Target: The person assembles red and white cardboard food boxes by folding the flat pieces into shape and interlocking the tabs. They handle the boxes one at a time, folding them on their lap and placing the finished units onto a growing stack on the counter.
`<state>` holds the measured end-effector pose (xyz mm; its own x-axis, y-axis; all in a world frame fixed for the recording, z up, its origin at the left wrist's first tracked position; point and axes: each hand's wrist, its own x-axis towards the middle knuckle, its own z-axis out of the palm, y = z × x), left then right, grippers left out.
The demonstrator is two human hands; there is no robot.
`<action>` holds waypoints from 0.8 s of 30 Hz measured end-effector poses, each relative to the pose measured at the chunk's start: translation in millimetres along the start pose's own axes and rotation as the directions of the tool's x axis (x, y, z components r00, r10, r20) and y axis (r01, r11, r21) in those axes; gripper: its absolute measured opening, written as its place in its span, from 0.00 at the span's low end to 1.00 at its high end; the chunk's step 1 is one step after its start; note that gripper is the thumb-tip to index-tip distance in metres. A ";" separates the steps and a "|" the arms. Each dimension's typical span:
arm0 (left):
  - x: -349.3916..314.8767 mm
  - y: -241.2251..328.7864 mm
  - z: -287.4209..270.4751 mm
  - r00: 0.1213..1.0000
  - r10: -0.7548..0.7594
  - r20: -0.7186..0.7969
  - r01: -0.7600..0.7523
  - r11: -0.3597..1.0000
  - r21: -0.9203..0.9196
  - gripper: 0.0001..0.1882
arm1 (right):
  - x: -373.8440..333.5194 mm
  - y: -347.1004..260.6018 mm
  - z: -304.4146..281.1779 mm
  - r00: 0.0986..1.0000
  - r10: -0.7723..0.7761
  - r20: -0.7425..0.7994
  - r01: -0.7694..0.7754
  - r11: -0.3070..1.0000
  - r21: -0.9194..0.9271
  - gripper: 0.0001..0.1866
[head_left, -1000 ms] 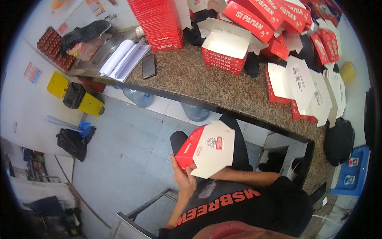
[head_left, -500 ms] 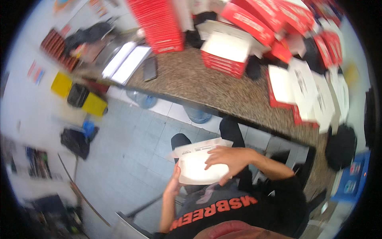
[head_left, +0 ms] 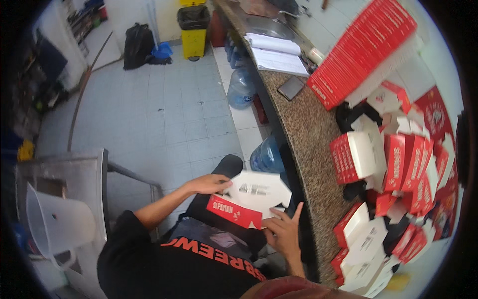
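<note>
Red-and-white carton (head_left: 251, 197), part-folded, nothing inside, over the lap; left hand (head_left: 206, 184) pinches its far-left flap, right hand (head_left: 285, 233) grips its near-right edge, fingers spread. Right: granite counter (head_left: 303, 129) crowded with folded cartons (head_left: 356, 157) and a flat stack (head_left: 361, 52)

The red-and-white carton blank (head_left: 251, 197), held up folded in front of the chest a second ago, now lies opened out and flatter over the lap. The left hand (head_left: 206, 184) has moved to its far edge, and the right hand (head_left: 285, 234), earlier on top, now grips its near corner.
</note>
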<state>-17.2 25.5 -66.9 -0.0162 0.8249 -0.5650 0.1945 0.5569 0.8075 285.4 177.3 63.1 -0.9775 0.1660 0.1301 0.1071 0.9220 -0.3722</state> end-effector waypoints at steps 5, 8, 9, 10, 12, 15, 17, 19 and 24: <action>-48.0 76.3 10.5 0.660 0.750 0.039 -0.748 0.661 -0.058 0.25 | 28.2 -8.2 6.1 0.995 0.027 0.091 -0.059 0.927 0.370 0.06; -55.5 64.9 15.7 0.722 0.686 0.096 -0.629 0.707 -0.325 0.13 | 35.1 4.3 5.8 0.986 0.030 0.162 -0.093 0.913 0.397 0.07; -59.0 51.7 18.7 0.690 0.721 0.069 -0.653 0.661 -0.369 0.09 | 41.3 2.3 -4.9 0.936 0.098 0.338 -0.237 0.886 0.398 0.07; -60.2 41.9 19.0 0.655 0.753 0.060 -0.669 0.615 -0.417 0.06 | 42.5 2.6 -2.3 0.945 0.029 0.325 -0.154 0.918 0.367 0.07; -67.1 43.2 14.6 0.806 0.501 0.314 -0.378 0.845 -0.379 0.10 | 41.6 3.4 6.4 0.945 -0.105 0.308 0.008 0.954 0.301 0.08; -86.7 69.4 32.6 0.874 0.384 0.297 -0.364 0.923 -0.125 0.18 | 61.9 -32.6 3.8 0.947 -0.229 0.226 0.174 0.955 0.239 0.10; -79.1 65.4 44.1 0.846 0.393 0.361 -0.358 0.920 -0.163 0.18 | 66.1 -43.9 9.5 0.940 -0.317 0.125 0.290 0.937 0.194 0.10; -72.1 50.1 49.1 0.840 0.361 0.405 -0.286 0.929 -0.236 0.16 | 66.9 -51.8 7.3 0.934 -0.341 -0.105 0.356 0.892 0.279 0.09; -76.5 23.5 57.5 0.902 0.204 0.382 0.080 0.788 -0.610 0.11 | 22.3 -24.5 13.9 0.852 0.164 -0.498 0.110 0.873 0.475 0.11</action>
<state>45.0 -30.1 -14.4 0.3993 0.8202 -0.4096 -0.4463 0.5642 0.6947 258.4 153.5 62.4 -0.7245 0.4665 0.5074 -0.1001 0.6571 -0.7471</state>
